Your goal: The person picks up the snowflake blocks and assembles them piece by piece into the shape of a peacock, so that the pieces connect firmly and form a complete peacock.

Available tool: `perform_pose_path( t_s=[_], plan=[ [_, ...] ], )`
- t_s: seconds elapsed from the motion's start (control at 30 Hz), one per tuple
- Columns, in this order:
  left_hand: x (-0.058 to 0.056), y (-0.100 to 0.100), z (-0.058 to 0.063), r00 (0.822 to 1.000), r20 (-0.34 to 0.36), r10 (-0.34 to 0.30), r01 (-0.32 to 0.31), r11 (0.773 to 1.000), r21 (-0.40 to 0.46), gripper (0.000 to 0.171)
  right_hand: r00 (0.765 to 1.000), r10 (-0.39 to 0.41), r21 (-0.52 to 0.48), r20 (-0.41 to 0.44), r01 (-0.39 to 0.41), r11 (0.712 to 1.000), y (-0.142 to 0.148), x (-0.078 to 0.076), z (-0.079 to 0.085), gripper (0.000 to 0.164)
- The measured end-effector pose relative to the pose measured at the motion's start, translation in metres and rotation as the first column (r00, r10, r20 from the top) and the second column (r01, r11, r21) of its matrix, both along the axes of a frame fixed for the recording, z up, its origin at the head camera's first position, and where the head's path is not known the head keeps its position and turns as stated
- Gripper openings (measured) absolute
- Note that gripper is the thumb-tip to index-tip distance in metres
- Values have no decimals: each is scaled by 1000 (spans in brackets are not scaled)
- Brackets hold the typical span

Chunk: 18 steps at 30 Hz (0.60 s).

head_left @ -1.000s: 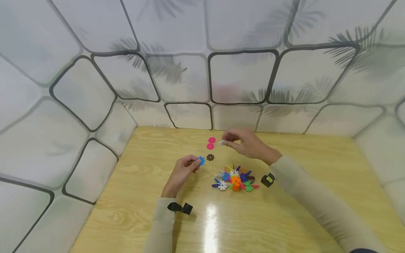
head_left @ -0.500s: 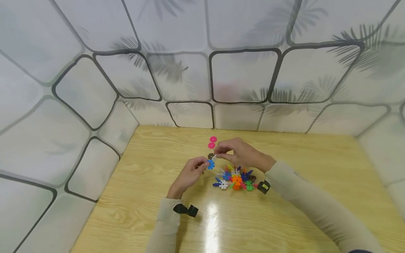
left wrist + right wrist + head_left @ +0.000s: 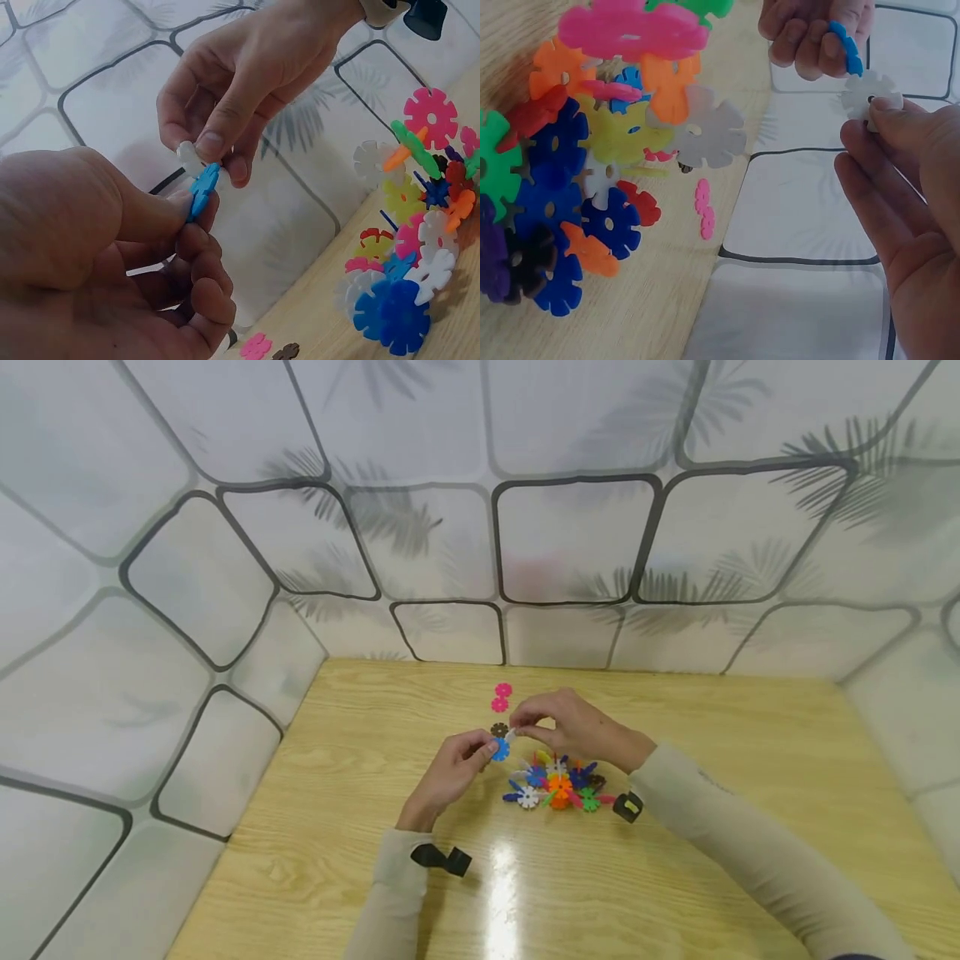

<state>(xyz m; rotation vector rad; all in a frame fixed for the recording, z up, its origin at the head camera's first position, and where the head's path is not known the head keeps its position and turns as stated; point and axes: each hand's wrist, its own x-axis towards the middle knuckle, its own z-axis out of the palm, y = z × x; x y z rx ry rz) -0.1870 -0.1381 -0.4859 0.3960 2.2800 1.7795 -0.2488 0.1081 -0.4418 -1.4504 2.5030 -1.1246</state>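
Note:
My left hand pinches a blue notched disc, a flower-shaped plastic connecting piece, between thumb and fingers. A white notched disc is pinched by thumb and forefinger of my right hand. The two discs meet edge to edge, at an angle to each other, raised above the table. Just beyond them in the head view lie a brown disc and two pink discs. Below my right hand stands a many-coloured cluster of joined discs.
The wooden table runs back to a pale wall patterned with dark rounded outlines and leaf shadows. Another such wall borders the left side. Black camera straps sit on both wrists.
My left hand has moved right with the blue disc, while my right hand has come down and toward it with the white disc. The discs now meet; the last half second shows little movement.

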Motion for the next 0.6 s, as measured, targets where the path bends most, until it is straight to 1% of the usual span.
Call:
perform_pose_path(
  t_s=[0.07,0.17,0.3,0.4,0.5,0.6],
  plan=[
    [0,1,0,1000,10,-5,5,1000,20,24,1000,0,-6,0,0,1000,0,1,0,10],
    [1,3,0,1000,16,-7,6,999,51,24,1000,-7,-16,23,8,1000,0,3,-1,10],
    [2,8,2,1000,15,26,-27,997,74,23,1000,-14,-37,23,15,999,-1,4,-3,11],
    [1,10,1,999,18,49,-51,996,71,23,1000,-17,-28,23,18,999,-2,4,-3,11],
    [0,10,-2,997,33,72,-74,995,64,21,997,-36,-4,64,36,999,-4,1,-3,10],
    [-3,10,-7,992,46,119,-121,991,60,14,988,-63,29,141,59,998,-5,-9,-4,16]
  ],
)
